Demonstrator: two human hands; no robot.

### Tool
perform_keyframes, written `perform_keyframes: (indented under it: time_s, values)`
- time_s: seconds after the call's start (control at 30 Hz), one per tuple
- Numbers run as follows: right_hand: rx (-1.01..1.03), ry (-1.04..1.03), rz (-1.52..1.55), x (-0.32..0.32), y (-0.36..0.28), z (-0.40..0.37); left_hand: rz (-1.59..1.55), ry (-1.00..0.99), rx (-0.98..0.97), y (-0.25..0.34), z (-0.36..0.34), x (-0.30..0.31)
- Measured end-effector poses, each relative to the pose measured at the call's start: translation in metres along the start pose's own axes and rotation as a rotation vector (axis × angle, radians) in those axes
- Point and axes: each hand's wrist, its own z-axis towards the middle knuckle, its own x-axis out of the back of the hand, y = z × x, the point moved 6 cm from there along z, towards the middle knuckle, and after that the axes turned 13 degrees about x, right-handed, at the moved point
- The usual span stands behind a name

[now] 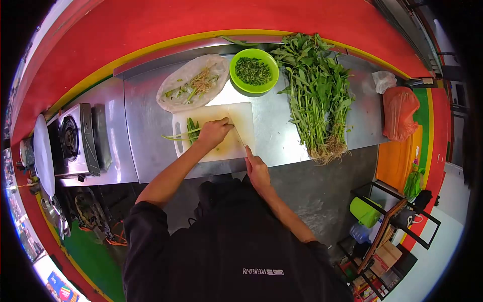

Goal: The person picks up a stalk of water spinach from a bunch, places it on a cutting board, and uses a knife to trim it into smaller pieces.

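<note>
On the white cutting board (245, 112), my left hand (215, 133) is closed around green vegetable stems (177, 137), whose long ends stick out to its left. What lies under its fingers is hidden. My right hand (258, 173) grips a knife (238, 135) by its handle at the board's front edge. The thin blade points away from me, and its far part is close beside my left fingertips. Short cut green pieces (192, 128) lie on the board left of my left hand.
Behind the board stand a plastic bag (168, 83) with roots and trimmings and a green bowl (275, 75) of chopped greens. A large bundle of leafy greens (317, 95) lies to the right. Further out are a red bag (401, 113) and a stove (80, 141) on the left.
</note>
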Motion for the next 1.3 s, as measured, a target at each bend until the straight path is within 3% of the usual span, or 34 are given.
perform_keyframes:
  time_s: [0.17, 1.3]
  values:
    - [0.003, 0.05, 0.132, 0.006, -0.003, 0.0, -0.01, 0.018, -0.027, -0.002, 0.0, 0.001]
    - [0.007, 0.052, 0.13, -0.005, -0.002, 0.011, -0.019, -0.014, 0.006, 0.001, -0.005, -0.004]
